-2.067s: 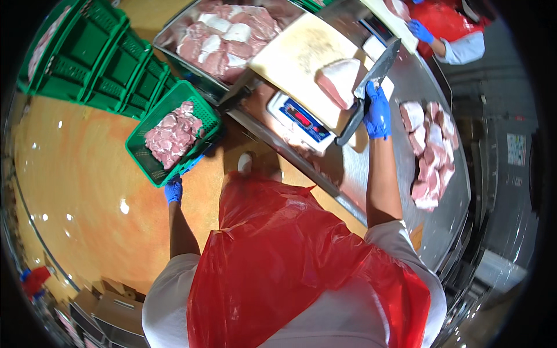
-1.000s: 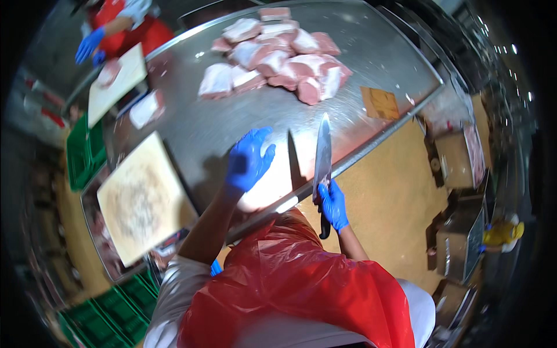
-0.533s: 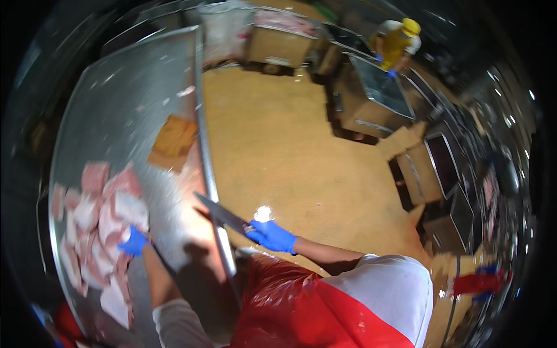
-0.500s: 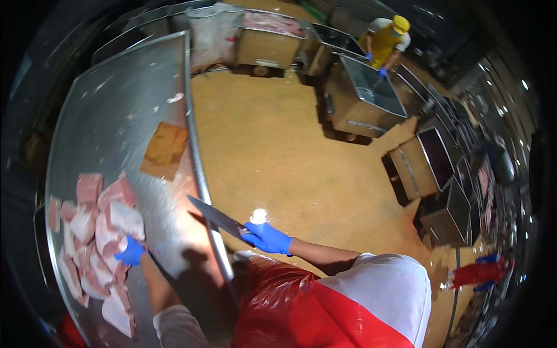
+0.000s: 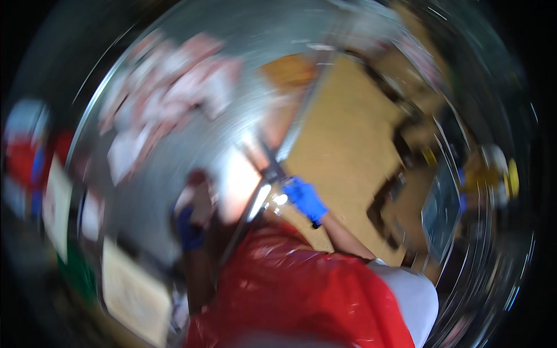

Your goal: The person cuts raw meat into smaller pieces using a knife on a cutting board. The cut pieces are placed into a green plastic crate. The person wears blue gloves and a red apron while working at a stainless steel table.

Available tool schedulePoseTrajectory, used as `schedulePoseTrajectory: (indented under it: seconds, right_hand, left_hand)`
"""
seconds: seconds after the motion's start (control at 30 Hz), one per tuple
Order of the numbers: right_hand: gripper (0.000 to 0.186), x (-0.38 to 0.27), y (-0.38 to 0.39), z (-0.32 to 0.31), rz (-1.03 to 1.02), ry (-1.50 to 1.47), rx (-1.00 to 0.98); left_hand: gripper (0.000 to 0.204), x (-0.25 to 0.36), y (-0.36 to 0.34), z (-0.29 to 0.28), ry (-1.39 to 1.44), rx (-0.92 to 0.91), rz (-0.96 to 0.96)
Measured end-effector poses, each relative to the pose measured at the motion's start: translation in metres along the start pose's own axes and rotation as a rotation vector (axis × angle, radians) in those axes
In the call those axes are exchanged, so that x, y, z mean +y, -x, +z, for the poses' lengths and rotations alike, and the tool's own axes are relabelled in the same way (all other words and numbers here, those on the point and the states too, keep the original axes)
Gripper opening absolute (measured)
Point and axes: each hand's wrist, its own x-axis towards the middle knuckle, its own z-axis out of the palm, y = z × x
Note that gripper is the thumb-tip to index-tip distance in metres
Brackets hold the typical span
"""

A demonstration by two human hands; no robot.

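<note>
Frame heavily motion-blurred, detail limited.

Right hand (image 5: pixel 306 198), blue glove: fingers curled shut around a knife (image 5: pixel 268 164) handle. Blade runs up and away from the hand, dark and narrow, along the edge of the steel surface (image 5: pixel 232 110). Blade tip lost in blur.

Left hand (image 5: pixel 188 227), dark blue glove: low on the surface, just left of the right hand. A pale pinkish piece of meat (image 5: pixel 200 200) sits right at its fingers; it looks gripped, but I cannot tell for sure whether the fingers are closed on it or only touching.

Pile of pink and white meat cuts (image 5: pixel 174 93) lies on the surface well beyond the left hand, up and to its left. Orange-brown flat item (image 5: pixel 293 72) sits on the surface past the knife, too smeared to identify.

Pale cutting board (image 5: pixel 133 293) below and left of the left hand. Second pale board (image 5: pixel 57 200) farther left, with another person in red (image 5: pixel 26 156) beside it.

Red apron (image 5: pixel 301 290) directly under both hands. Tan floor (image 5: pixel 354 145) right of the right hand.
</note>
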Motion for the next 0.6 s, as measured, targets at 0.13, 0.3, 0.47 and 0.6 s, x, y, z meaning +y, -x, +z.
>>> schedulePoseTrajectory:
  seconds: [0.13, 0.3, 0.47, 0.6]
  right_hand:
    - [0.021, -0.024, 0.000, 0.039, -0.104, -0.019, -0.076]
    - [0.022, -0.076, 0.030, 0.152, -0.409, 0.172, -0.305]
    - [0.020, -0.134, 0.071, 0.176, -0.422, 0.118, -0.528]
    - [0.021, -0.161, 0.114, 0.214, -0.441, 0.078, -0.616]
  left_hand:
    - [0.058, 0.066, 0.146, -0.010, -0.222, -0.015, 0.427]
    - [0.061, 0.122, 0.258, -0.154, 0.121, 0.129, 0.730]
    - [0.055, 0.091, 0.282, -0.162, 0.440, 0.545, 0.792]
    - [0.032, 0.011, 0.304, -0.125, -0.478, 0.708, 0.877]
